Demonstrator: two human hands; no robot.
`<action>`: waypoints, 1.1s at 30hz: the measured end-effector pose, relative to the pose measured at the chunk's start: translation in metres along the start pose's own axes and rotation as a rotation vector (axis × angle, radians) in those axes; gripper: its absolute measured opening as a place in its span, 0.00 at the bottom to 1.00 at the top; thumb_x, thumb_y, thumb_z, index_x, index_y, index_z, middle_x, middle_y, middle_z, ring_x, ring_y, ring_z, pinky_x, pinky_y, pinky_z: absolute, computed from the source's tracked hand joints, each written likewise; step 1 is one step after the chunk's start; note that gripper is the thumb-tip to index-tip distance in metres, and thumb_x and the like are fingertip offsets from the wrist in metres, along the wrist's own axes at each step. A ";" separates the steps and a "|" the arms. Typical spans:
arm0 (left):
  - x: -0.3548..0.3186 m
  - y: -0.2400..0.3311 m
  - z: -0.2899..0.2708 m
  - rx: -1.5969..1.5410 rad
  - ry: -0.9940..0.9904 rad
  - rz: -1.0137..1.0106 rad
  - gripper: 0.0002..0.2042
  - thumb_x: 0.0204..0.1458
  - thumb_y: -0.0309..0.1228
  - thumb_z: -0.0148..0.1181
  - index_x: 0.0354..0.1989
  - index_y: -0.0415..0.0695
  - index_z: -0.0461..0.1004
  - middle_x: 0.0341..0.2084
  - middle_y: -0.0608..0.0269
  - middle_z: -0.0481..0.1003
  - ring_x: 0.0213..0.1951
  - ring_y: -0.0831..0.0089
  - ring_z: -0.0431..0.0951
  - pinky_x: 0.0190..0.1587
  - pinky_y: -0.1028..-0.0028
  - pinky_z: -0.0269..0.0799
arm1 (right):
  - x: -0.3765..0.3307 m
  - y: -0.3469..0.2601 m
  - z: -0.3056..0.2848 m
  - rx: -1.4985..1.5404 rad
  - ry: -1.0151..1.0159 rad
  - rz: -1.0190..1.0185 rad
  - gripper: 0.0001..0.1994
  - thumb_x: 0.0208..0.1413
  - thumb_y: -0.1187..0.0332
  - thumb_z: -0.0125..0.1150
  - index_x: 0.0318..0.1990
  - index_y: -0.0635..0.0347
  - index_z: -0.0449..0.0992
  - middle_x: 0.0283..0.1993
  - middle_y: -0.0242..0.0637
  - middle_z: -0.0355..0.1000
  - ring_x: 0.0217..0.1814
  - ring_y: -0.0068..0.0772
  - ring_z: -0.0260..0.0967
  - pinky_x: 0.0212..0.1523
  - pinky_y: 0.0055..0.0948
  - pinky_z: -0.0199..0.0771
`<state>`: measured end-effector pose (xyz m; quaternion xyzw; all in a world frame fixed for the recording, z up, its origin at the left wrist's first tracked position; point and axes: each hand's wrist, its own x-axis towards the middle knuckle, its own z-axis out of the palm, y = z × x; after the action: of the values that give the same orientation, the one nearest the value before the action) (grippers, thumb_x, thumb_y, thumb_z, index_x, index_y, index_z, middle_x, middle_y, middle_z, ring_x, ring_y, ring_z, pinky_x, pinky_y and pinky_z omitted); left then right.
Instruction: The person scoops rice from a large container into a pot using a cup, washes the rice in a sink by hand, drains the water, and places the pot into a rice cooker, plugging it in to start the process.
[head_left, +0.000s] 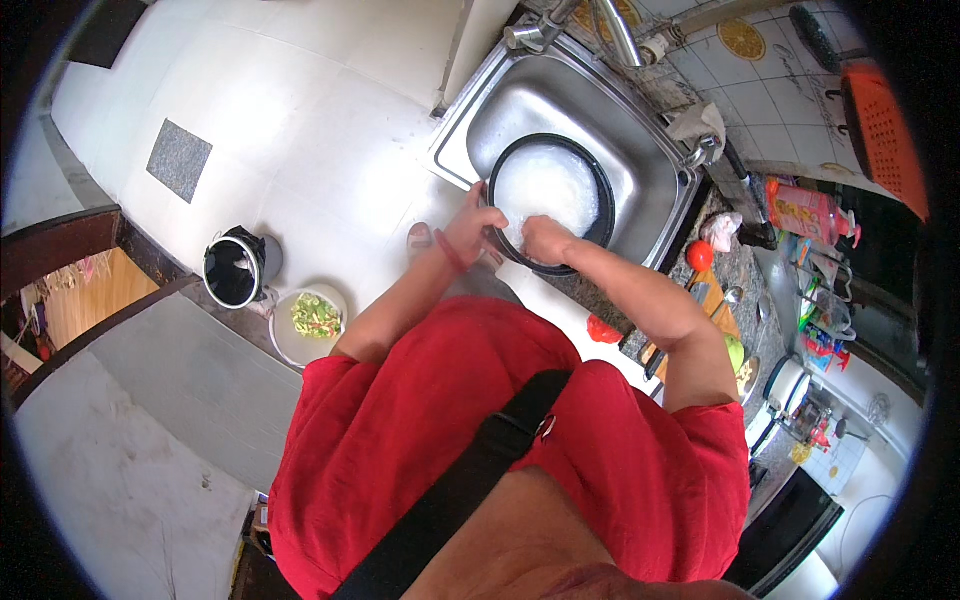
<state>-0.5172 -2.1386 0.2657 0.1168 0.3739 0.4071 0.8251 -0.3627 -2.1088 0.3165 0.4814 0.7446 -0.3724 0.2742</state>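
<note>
A round black pot (pixel 605 222) sits tilted over the near side of the steel sink (pixel 625 120). Cloudy white water (pixel 545 185) fills much of it, and whatever lies under the surface cannot be made out. My left hand (pixel 470 228) grips the pot at its left rim, thumb on the near side. Inside the pot, near its front edge, my right hand (pixel 547 240) dips into the white water. Its fingers are curled in, their tips hidden, so anything within them is not visible.
A faucet (pixel 540 35) stands at the sink's far corner. On the counter to the right are a tomato (pixel 699 256), a wooden cutting board (pixel 715 300) and a pink pump bottle (pixel 805 212). At left are a black-lined bin (pixel 232 272) and a white bowl (pixel 290 345) of chopped greens.
</note>
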 end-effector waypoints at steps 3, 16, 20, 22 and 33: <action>0.001 -0.004 -0.005 0.074 0.007 -0.008 0.48 0.32 0.29 0.55 0.63 0.44 0.30 0.42 0.49 0.63 0.34 0.58 0.71 0.25 0.62 0.72 | -0.009 -0.010 -0.014 -0.067 0.042 0.128 0.12 0.42 0.69 0.50 0.30 0.66 0.76 0.31 0.53 0.72 0.38 0.49 0.71 0.41 0.40 0.70; -0.011 0.022 0.008 0.105 -0.040 -0.121 0.43 0.35 0.25 0.53 0.61 0.44 0.35 0.50 0.49 0.57 0.51 0.55 0.63 0.45 0.55 0.69 | 0.032 -0.014 -0.014 -0.351 0.354 -0.259 0.08 0.39 0.64 0.54 0.21 0.57 0.75 0.24 0.46 0.72 0.30 0.44 0.71 0.32 0.39 0.71; -0.014 0.022 0.007 0.122 -0.028 -0.129 0.42 0.35 0.25 0.52 0.61 0.46 0.35 0.50 0.48 0.57 0.50 0.52 0.63 0.40 0.52 0.72 | 0.053 0.002 -0.026 -0.278 0.356 -0.136 0.10 0.39 0.63 0.55 0.28 0.56 0.77 0.28 0.46 0.73 0.35 0.43 0.72 0.38 0.37 0.71; -0.013 0.018 0.005 0.100 -0.059 -0.106 0.42 0.36 0.24 0.52 0.61 0.47 0.34 0.50 0.47 0.57 0.49 0.51 0.64 0.39 0.52 0.73 | 0.056 0.014 -0.036 -0.330 0.327 -0.058 0.14 0.40 0.61 0.52 0.34 0.57 0.76 0.35 0.46 0.73 0.40 0.42 0.70 0.43 0.37 0.69; 0.004 -0.020 -0.016 0.386 -0.045 0.204 0.39 0.39 0.24 0.52 0.61 0.48 0.38 0.49 0.47 0.61 0.50 0.52 0.63 0.40 0.55 0.72 | 0.012 0.038 -0.026 0.646 -0.244 0.163 0.32 0.42 0.47 0.56 0.49 0.64 0.68 0.45 0.45 0.69 0.46 0.34 0.67 0.48 0.36 0.64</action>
<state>-0.5154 -2.1497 0.2426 0.3190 0.4126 0.4068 0.7501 -0.3336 -2.0713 0.3116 0.5532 0.5092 -0.6204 0.2234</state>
